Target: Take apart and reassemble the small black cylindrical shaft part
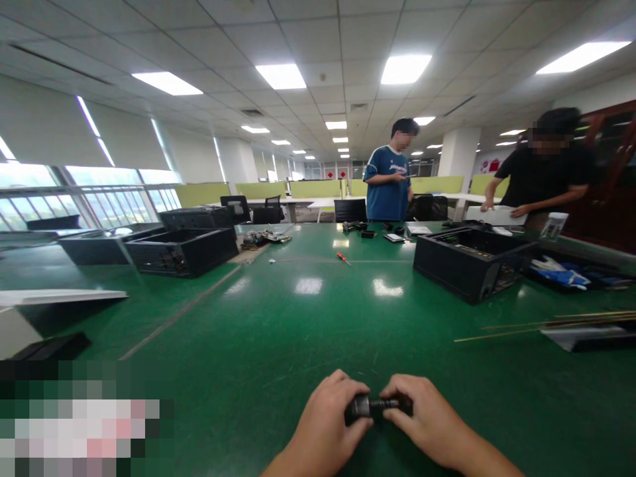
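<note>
Low in the head view, my left hand (332, 414) and my right hand (418, 416) grip a black cylinder (363, 406) from its two sides. My left fingers and thumb wrap the thicker part, which has a greyish band. A narrower ribbed shaft (387, 403) runs from it to the black end pinched in my right hand. The cylinder lies roughly level, just above or on the green tabletop (238, 371). My fingers cover parts of both ends, and its exact kind cannot be made out.
A red screwdriver (342, 258) lies farther ahead. Open black computer cases stand at right (467, 265) and left (181, 252). Thin sticks (511, 329) lie at right, loose parts (265, 237) at the back. Two people, one in a blue shirt (388, 182), stand beyond.
</note>
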A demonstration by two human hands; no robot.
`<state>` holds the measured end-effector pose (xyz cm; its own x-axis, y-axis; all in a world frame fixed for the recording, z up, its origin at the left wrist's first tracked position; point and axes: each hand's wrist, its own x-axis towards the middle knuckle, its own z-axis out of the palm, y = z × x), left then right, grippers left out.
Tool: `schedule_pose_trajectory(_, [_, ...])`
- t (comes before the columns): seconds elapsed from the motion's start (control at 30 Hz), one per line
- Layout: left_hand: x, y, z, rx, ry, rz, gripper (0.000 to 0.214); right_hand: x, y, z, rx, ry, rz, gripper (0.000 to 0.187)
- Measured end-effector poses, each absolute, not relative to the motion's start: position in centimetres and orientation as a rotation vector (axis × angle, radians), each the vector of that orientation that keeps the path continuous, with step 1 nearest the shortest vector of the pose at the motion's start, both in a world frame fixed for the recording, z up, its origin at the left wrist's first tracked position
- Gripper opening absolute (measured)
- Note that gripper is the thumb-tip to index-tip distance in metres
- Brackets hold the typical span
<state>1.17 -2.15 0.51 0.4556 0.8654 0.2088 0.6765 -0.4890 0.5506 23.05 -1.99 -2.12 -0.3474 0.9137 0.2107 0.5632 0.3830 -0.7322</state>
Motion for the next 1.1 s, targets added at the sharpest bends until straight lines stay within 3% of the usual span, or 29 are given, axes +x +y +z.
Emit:
schedule_pose_trajectory(0.67, [-0.3, -1.2, 0.5, 2.319, 1.333, 0.816, 0.028, 24.6, -1.7, -1.3, -1.313, -2.058, 0.719, 0.007])
schedule_pose_trajectory(0.83, [-5.1, 1.5, 0.1, 2.149, 1.581, 0.97, 0.042, 25.7, -0.8, -1.6, -1.357, -2.012, 0.739, 0.011])
schedule_pose_trajectory(1.1, [-16.1, 2.0, -0.9, 1.981, 1.87, 0.945, 0.046, 26.5, 0.1, -2.6, -1.383, -1.988, 0.715, 0.016])
